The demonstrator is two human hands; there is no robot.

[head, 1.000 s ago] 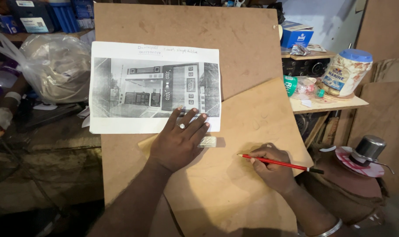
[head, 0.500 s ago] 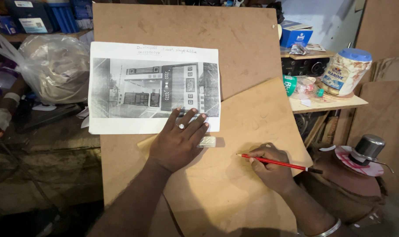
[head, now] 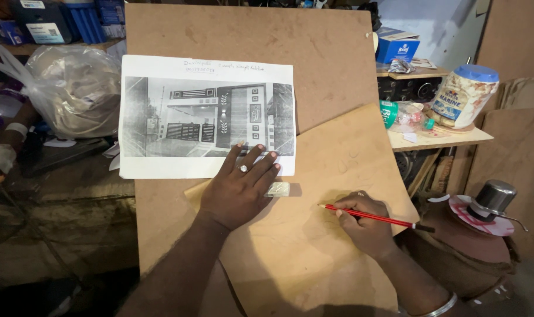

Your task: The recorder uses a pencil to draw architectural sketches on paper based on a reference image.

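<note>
Pencil work is the step in hand, judging by the pose: the right hand (head: 367,226), low and right of centre in the frame, is closed in a writing grip around a red pencil (head: 372,216), with the point resting on or just above a tan sheet of thin board (head: 337,152). Whether the tip is actually marking cannot be told, and no fresh line shows under it. The pencil's long axis runs nearly level across the frame, tilted slightly down to the right; its sharpened end points left, toward the frame's middle, and its dark butt end sticks out past the sheet's right edge.

Just left of it, near the centre, the left hand (head: 237,188) lies flat and open, fingers spread, palm pressing the tan sheet down while the fingertips overlap the lower edge of a printed black-and-white picture of a building front (head: 202,117). It grips nothing. A small pale eraser (head: 277,189) lies just beside this hand's little finger.

A next stroke would, I judge, call for the flat hand to keep the sheet from sliding and the pencil tip to stay on the bare tan area.

Farther up, the print rests on a larger brown board (head: 314,53). Upper left sits a bulging clear plastic bag (head: 73,88); upper right, a shelf (head: 437,140) with a blue-lidded jar (head: 463,97).
</note>
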